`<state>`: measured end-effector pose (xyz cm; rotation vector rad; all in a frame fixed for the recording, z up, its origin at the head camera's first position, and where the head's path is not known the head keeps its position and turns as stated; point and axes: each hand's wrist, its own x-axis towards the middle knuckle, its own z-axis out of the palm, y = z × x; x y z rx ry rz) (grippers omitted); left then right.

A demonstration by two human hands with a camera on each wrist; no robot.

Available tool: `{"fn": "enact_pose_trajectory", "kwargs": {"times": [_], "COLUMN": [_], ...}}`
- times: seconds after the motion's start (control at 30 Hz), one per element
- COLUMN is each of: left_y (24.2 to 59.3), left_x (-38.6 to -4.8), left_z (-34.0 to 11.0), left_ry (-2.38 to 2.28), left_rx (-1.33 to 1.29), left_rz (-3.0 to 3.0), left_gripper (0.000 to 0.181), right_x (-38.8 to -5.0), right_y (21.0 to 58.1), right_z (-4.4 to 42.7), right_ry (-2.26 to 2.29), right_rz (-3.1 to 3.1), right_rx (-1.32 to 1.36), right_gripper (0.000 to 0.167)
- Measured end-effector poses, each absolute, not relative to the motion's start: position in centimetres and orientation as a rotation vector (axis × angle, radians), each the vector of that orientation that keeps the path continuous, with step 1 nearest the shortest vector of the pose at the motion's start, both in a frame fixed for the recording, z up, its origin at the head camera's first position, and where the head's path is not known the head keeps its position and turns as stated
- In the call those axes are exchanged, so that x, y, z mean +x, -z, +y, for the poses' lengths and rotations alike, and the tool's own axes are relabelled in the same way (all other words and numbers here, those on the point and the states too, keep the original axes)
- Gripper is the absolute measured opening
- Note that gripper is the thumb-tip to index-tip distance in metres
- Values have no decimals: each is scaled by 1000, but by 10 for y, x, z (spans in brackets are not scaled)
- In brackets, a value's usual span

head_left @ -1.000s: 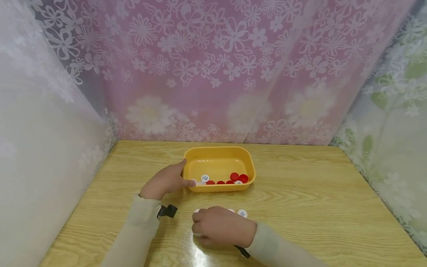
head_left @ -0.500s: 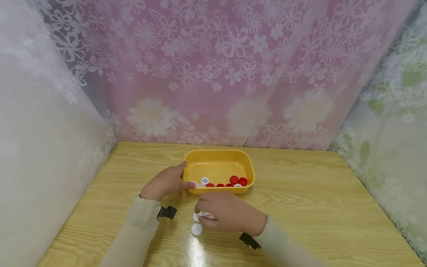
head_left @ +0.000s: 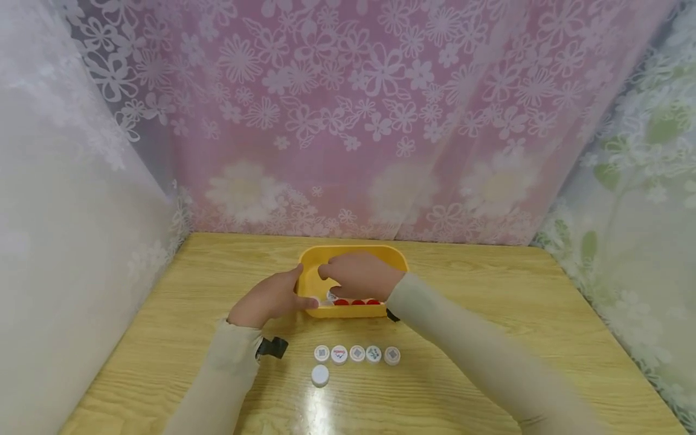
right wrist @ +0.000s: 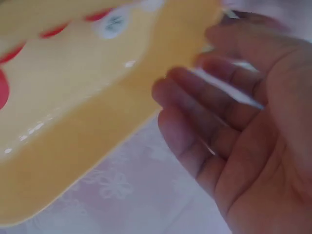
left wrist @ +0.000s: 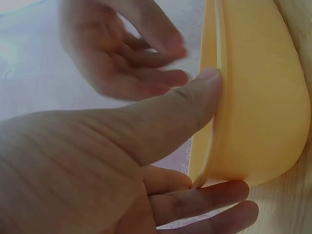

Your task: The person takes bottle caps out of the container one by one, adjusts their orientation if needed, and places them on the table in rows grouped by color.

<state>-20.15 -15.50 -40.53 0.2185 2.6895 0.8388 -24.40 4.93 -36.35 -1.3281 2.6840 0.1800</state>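
Note:
My left hand [head_left: 268, 300] grips the left end of a yellow plastic tray [head_left: 348, 312], thumb on the rim; in the left wrist view its fingers lie round the outside wall. Over the tray is my right hand [head_left: 361, 275], with loosely bent fingers and nothing seen between them in the right wrist view. Inside the tray lie red bottle caps [head_left: 357, 302] and a white printed cap [right wrist: 113, 23]; my right hand hides part of them. On the table in front, several white printed caps [head_left: 357, 353] form a row, with a plain white cap [head_left: 320, 376] below its left end.
The wood-grain table [head_left: 489, 314] extends to both sides of the tray. A pink floral curtain [head_left: 348, 121] hangs behind it, with pale sheets at left and right. A black strap piece [head_left: 273, 347] sits at the left wrist.
My right hand has moved from the white caps on the table up over the tray, uncovering the row of caps. The left hand has stayed on the tray's left end.

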Motion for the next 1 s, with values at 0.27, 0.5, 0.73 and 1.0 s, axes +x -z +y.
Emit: {"fn": "enact_pose_trajectory", "kwargs": {"times": [0.27, 0.5, 0.73, 1.0], "left_y": [408, 406, 405, 405], "left_x": [-202, -202, -200, -201], "left_z": [-157, -157, -157, -157], "left_ry": [-870, -873, -877, -887], "left_rx": [222, 234, 244, 253], "left_rz": [2678, 2695, 2701, 2700], "left_gripper": [100, 99, 96, 96], "right_x": [-278, -285, -278, -278], "right_y": [391, 412, 420, 424], "right_z": [28, 20, 18, 23], "right_ry": [-317, -315, -298, -262], "right_rz": [2563, 2562, 2593, 2571], "right_rx": [-1183, -1048, -1126, -1245], "right_gripper": [30, 14, 6, 10]}}
